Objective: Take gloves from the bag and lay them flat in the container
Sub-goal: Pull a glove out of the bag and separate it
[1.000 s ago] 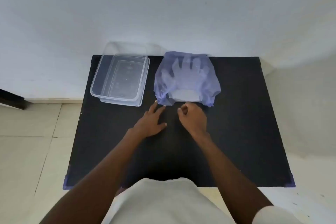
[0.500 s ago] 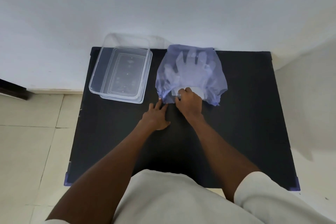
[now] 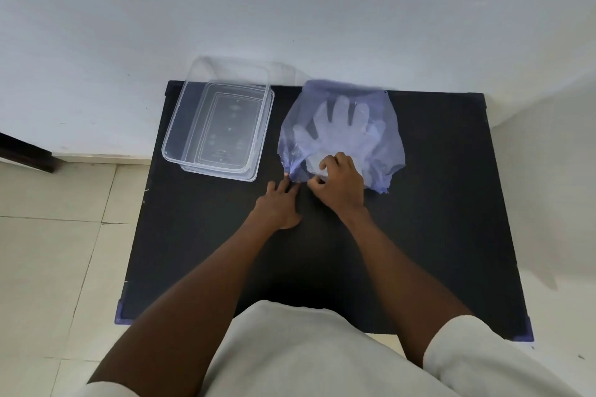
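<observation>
I can read no text, label, brand or number anywhere. The raised marks moulded into the floor of the clear container (image 3: 222, 129) are too faint to read.

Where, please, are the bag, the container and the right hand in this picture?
bag (image 3: 392, 138): head view, on its right side panel.
container (image 3: 172, 138): head view, on its left wall.
right hand (image 3: 340, 184): head view, on the back of the hand.
</observation>
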